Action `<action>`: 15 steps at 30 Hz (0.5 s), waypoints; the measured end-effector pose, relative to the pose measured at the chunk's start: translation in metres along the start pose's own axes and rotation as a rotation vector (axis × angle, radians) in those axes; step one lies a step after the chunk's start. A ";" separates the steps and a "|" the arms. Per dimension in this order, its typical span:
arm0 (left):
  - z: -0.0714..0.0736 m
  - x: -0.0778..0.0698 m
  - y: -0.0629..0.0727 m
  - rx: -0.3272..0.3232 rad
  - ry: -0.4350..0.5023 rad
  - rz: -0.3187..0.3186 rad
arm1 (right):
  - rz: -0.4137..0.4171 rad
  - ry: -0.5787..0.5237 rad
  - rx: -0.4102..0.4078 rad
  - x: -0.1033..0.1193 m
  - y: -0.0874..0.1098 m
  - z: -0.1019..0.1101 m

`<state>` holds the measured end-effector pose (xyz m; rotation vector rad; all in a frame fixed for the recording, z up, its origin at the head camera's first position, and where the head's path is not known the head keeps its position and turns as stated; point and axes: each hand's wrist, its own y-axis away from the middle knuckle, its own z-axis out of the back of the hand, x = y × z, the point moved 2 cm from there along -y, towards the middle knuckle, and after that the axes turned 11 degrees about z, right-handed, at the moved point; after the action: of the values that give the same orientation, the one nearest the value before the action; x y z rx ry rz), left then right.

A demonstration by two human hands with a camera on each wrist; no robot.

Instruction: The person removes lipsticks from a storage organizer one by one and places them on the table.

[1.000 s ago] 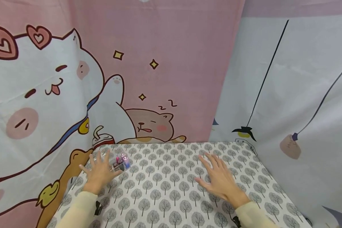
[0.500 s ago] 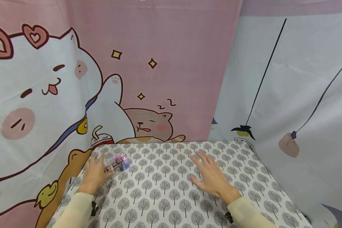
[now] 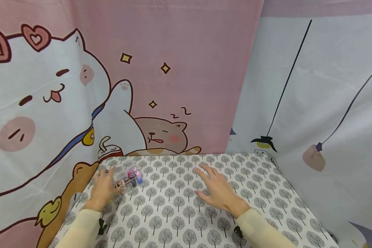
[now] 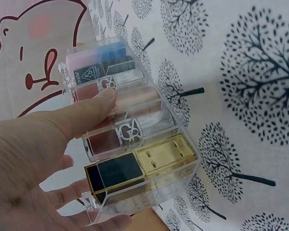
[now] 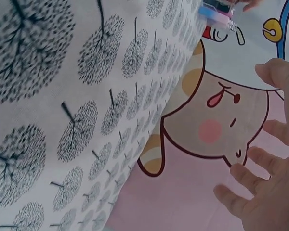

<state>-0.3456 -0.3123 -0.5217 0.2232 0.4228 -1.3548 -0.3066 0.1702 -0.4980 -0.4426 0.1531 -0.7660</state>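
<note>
At the left of the head view my left hand (image 3: 102, 189) grips a clear plastic lipstick case (image 3: 130, 186). In the left wrist view the thumb (image 4: 94, 111) lies across the case's near face, and the other fingers are partly hidden behind it. Several lipsticks stand in a row inside: a gold-and-black one (image 4: 166, 155), some clear tubes with lettering (image 4: 130, 132), and a pink-to-blue one (image 4: 98, 57). My right hand (image 3: 218, 190) hovers over the middle right of the table, fingers spread and holding nothing.
A white cloth printed with grey trees covers the table (image 3: 179, 213). Cartoon-printed curtains (image 3: 192, 69) rise behind it and along both sides. A dark band is at each wrist, below the pale sleeves (image 3: 80, 229).
My left hand has lowered onto the lipstick case and closed round it; the case has shifted slightly. My right hand has moved left over the table, fingers still spread.
</note>
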 end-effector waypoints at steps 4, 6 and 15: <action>0.001 -0.008 0.002 0.033 0.015 0.006 | 0.004 -0.062 0.042 0.006 -0.010 -0.004; 0.001 -0.011 0.003 0.041 0.015 0.001 | 0.006 -0.087 0.064 0.009 -0.014 -0.006; -0.004 -0.025 0.006 0.031 -0.006 -0.065 | 0.042 -0.094 0.085 0.019 -0.029 -0.016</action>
<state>-0.3444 -0.2868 -0.5157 0.2329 0.4073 -1.4262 -0.3165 0.1334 -0.4990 -0.3929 0.0414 -0.7060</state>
